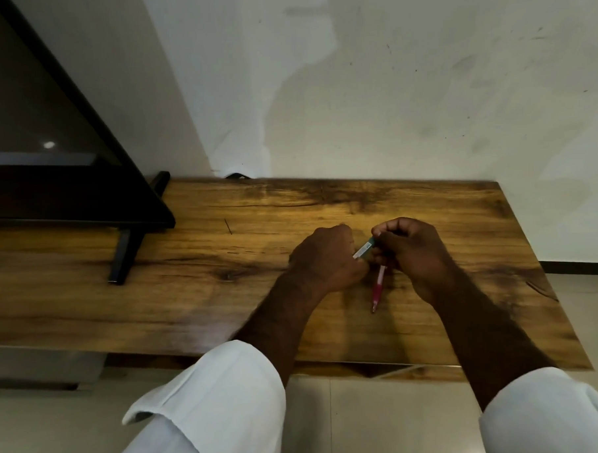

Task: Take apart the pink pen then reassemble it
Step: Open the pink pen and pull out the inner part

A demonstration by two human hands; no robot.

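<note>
The pink pen (378,288) hangs tip-down from under my right hand (412,255), its tip close to the wooden table (225,291). A second, green and white pen-like piece (364,249) runs between both hands. My left hand (326,259) is closed on its lower left end. My right hand is closed over its upper end and over the top of the pink pen. The fingers hide how the pieces join.
A black monitor (47,134) on a black stand (124,254) fills the left back of the table. A white wall stands right behind the table. The table's right edge and a tiled floor lie near my right forearm.
</note>
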